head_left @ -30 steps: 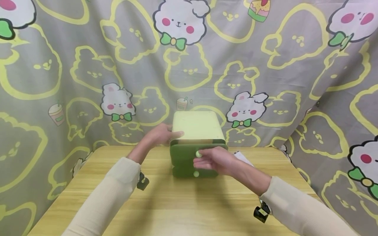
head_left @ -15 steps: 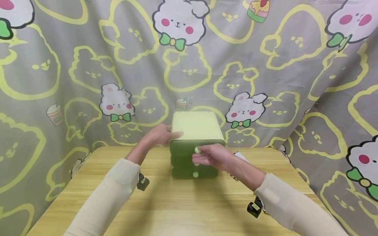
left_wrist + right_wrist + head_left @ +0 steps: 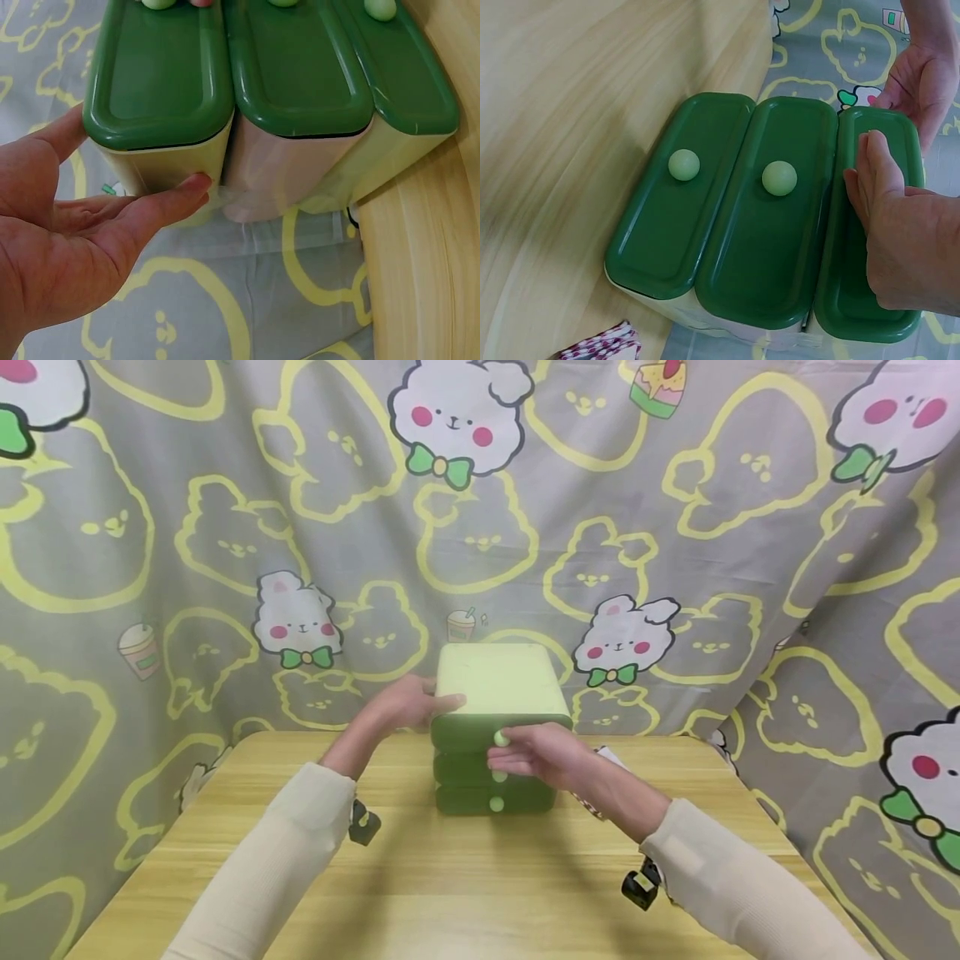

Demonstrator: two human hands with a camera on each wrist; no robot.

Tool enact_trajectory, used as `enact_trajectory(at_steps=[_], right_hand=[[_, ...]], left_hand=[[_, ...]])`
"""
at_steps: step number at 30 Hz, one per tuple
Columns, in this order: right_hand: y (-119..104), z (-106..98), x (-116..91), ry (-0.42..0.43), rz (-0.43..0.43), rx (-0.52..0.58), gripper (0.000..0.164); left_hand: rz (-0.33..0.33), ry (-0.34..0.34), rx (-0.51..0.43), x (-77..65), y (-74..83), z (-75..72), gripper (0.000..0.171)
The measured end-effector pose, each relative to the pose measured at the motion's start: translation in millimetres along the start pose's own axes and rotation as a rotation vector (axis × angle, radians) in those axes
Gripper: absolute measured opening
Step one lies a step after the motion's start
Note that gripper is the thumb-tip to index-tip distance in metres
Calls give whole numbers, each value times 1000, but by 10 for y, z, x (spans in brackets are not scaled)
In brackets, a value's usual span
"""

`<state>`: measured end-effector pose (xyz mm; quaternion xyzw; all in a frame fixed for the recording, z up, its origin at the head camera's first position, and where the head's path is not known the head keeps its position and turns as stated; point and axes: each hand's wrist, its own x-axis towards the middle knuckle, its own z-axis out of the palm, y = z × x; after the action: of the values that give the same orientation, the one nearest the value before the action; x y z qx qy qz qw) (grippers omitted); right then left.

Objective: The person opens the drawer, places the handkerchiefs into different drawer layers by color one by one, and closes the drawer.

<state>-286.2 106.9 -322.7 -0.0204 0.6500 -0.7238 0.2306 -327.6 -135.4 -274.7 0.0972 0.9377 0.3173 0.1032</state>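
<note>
A small cabinet (image 3: 498, 677) with a pale yellow top and three green drawers stands on the table. My left hand (image 3: 405, 702) rests at its left upper edge, one digit lying on the top and the others at the side. In the left wrist view, a fairly straight finger (image 3: 169, 204) lies along the cream side wall. At the top drawer (image 3: 465, 732), my right hand (image 3: 551, 753) pinches the round light-green knob (image 3: 502, 738), its other fingers straight below. That knob is hidden behind my fingers in the right wrist view. All three drawer fronts sit flush.
Two lower knobs (image 3: 779, 178) face me. A red-and-white patterned item (image 3: 604, 345) lies right of the cabinet, partly behind my right arm in the head view. A grey cartoon-print curtain (image 3: 480, 543) hangs behind the wooden table (image 3: 450, 885).
The top drawer has slid back into the cabinet, and the dark gap under the top is gone. My right hand moved inward with its knob; my left hand stays put.
</note>
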Motion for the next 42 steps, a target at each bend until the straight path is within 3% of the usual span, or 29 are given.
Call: enact_trajectory(at_steps=[11, 30, 42], right_hand=[[-6, -4, 12, 19, 2, 4, 36], [-21, -34, -14, 10, 5, -74, 40], [25, -94, -62, -70, 19, -129, 48]], left_hand=[[-1, -7, -1, 1, -3, 16, 86], [5, 15, -58, -6, 13, 27, 82], [11, 34, -77, 9, 15, 33, 71]])
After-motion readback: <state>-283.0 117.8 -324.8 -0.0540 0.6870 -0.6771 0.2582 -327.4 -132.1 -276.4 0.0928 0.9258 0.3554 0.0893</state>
